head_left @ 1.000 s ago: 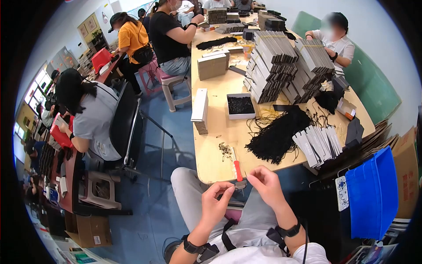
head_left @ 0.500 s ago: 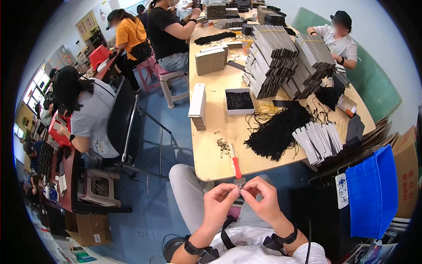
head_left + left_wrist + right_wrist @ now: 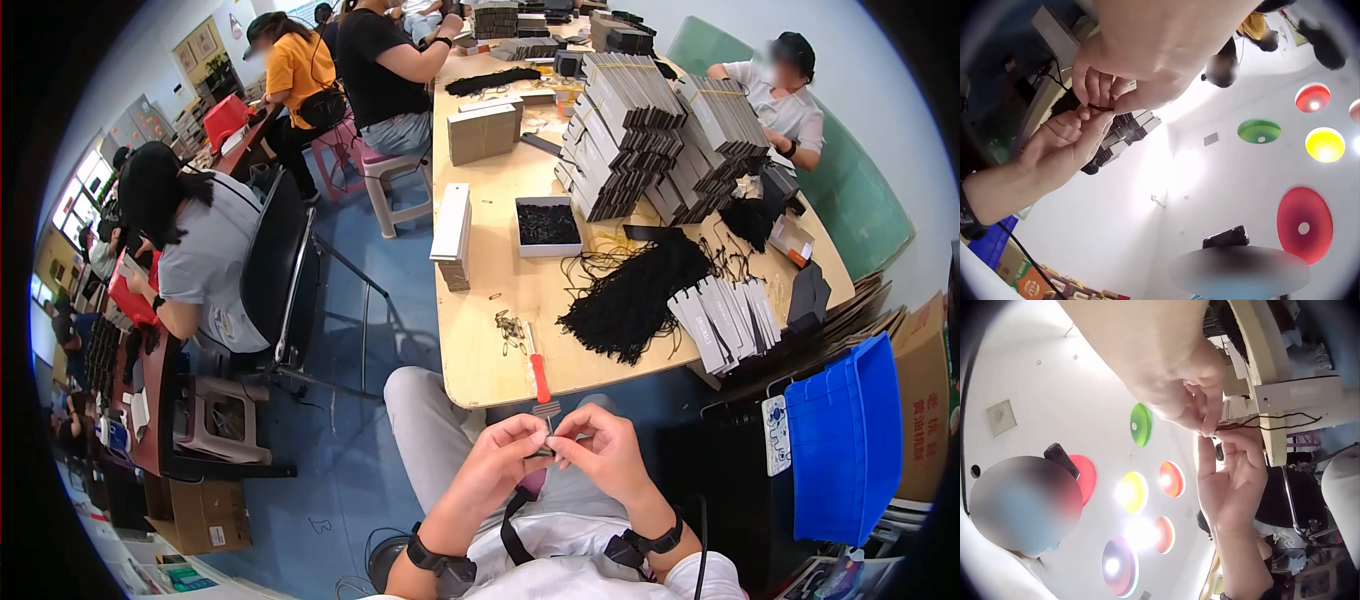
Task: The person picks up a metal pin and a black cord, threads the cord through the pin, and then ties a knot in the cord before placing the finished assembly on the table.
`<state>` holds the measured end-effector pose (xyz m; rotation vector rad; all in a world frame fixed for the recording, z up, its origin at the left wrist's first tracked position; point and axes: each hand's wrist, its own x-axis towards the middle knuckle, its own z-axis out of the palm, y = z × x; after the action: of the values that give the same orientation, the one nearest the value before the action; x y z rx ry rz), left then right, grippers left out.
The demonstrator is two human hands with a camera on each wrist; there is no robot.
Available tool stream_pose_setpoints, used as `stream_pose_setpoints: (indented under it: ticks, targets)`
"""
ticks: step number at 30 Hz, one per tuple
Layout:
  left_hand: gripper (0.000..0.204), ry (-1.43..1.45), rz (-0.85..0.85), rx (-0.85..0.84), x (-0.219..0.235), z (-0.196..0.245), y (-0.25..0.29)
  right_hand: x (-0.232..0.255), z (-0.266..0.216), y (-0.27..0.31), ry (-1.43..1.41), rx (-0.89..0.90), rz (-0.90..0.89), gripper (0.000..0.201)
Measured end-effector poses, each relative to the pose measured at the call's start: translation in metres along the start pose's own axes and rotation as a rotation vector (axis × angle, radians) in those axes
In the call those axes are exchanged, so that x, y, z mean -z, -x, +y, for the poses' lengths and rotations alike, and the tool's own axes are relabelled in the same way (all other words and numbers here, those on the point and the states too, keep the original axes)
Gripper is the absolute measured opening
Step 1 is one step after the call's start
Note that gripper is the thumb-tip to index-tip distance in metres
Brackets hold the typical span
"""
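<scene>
In the head view my left hand (image 3: pixel 497 458) and right hand (image 3: pixel 606 452) meet fingertip to fingertip over my lap, just off the table's near edge. Both pinch a thin dark cord, whose loop (image 3: pixel 1317 419) stretches out past the fingers in the right wrist view. A short dark stretch of that cord (image 3: pixel 1100 108) shows between the fingertips in the left wrist view. Right beyond the fingers, a red-handled tool (image 3: pixel 540 378) lies over the table edge, its toothed grey metal end (image 3: pixel 546 409) pointing at me. The hands hide the pinched ends.
On the table (image 3: pixel 475 345) lie small metal pins (image 3: pixel 511 333), a heap of black cords (image 3: pixel 635 305), fanned grey tags (image 3: pixel 722 325) and a box of black bits (image 3: pixel 548 226). Tall card stacks (image 3: pixel 615 140) rise behind. A blue bin (image 3: pixel 845 440) stands at right; other people sit around.
My right hand has come in from the right and down, so both hands' fingertips now meet below the tool's metal end. Over the last half second they have barely shifted.
</scene>
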<state>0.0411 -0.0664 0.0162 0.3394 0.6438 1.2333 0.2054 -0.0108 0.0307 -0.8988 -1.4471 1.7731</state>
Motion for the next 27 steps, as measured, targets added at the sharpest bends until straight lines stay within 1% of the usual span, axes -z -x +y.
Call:
stream_pose_setpoints:
  ticks: [1,3,4,5,6,7,8,9,10,11,12,14,15,17,19,21,23,24,26,27]
  targets:
    - [0.010,0.000,0.000,0.000,0.001,0.000,0.000,0.000,0.000,0.001,0.017,0.036,-0.010,0.014]
    - [0.009,0.106,-0.087,0.077,0.004,0.000,-0.001,-0.001,-0.001,0.002,0.034,0.070,-0.019,0.014]
    - [0.009,0.107,-0.087,0.077,0.002,0.000,0.000,-0.002,-0.001,0.002,0.101,0.102,-0.002,0.014]
    - [0.009,0.039,-0.059,0.033,-0.002,0.000,0.001,-0.003,-0.001,0.002,0.166,0.135,0.016,0.014]
    - [0.010,-0.028,-0.031,-0.011,-0.004,-0.001,0.001,-0.004,-0.002,0.003,0.166,0.134,0.016,0.014]
    - [0.010,-0.028,-0.030,-0.011,-0.003,-0.003,0.001,-0.005,-0.003,0.003,0.208,0.175,0.042,0.014]
    - [0.011,-0.173,0.020,-0.074,0.000,-0.006,0.001,-0.006,-0.004,0.003,0.250,0.217,0.067,0.015]
    - [0.013,-0.318,0.072,-0.136,0.001,-0.008,0.002,-0.006,-0.006,0.004,0.250,0.216,0.066,0.015]
    - [0.013,-0.318,0.073,-0.136,-0.002,-0.007,0.003,-0.004,-0.009,0.004,0.321,0.279,0.051,0.015]
    - [0.013,-0.406,0.095,-0.174,-0.007,-0.005,0.006,-0.001,-0.011,0.004,0.392,0.341,0.037,0.015]
    - [0.014,-0.494,0.117,-0.212,-0.012,-0.003,0.008,0.002,-0.010,0.003,0.392,0.341,0.036,0.015]
    - [0.014,-0.507,0.124,-0.226,-0.016,-0.002,0.009,0.008,-0.007,0.001,0.471,0.423,-0.031,0.014]
    - [0.013,-0.520,0.130,-0.242,-0.017,-0.002,0.009,0.008,-0.007,0.002,0.470,0.423,-0.031,0.014]
    - [0.012,-0.528,0.137,-0.254,-0.016,-0.003,0.009,0.010,-0.007,0.002,0.395,0.334,-0.048,0.013]
    - [0.011,-0.537,0.145,-0.265,-0.016,-0.004,0.008,0.011,-0.007,0.000,0.355,0.318,-0.070,0.011]
    - [0.010,-0.560,0.136,-0.390,-0.016,-0.007,0.007,0.012,-0.006,0.000,0.314,0.302,-0.092,0.010]
    - [0.010,-0.573,0.133,-0.416,-0.018,-0.008,0.007,0.012,-0.002,0.001,0.202,0.256,-0.106,0.009]
    - [0.009,-0.586,0.129,-0.444,-0.019,-0.009,0.007,0.011,-0.001,0.002,0.202,0.256,-0.104,0.009]
    - [0.010,-0.547,0.126,-0.431,-0.016,-0.016,0.006,0.010,0.002,0.004,-0.001,0.136,-0.093,0.010]
    - [0.010,-0.508,0.124,-0.422,-0.015,-0.018,0.005,0.010,0.004,0.004,-0.002,0.136,-0.093,0.010]
